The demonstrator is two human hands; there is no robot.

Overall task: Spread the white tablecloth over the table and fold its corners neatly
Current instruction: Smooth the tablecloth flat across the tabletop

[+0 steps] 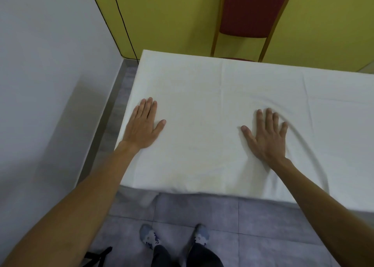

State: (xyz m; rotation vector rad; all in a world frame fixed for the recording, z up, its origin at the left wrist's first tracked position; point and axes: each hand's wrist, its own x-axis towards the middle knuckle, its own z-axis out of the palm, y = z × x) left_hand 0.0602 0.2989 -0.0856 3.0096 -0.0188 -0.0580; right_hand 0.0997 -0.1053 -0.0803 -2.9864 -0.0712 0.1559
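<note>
A white tablecloth (202, 96) lies spread over the table, covering the whole top that I can see and hanging over the near and left edges. My left hand (142, 125) rests flat, palm down, near the cloth's left edge, fingers together. My right hand (267, 136) presses flat on the cloth further right, fingers apart. A long curved ridge of raised cloth (315, 145) arcs around the right hand toward the near edge. Faint crease lines cross the cloth. The table itself is hidden beneath it.
A red padded chair with a wooden frame (249, 13) stands behind the table against a yellow wall. A grey-white wall (40, 74) runs close along the left. My feet (174, 238) stand on grey floor tiles; a black strap (97, 256) lies at lower left.
</note>
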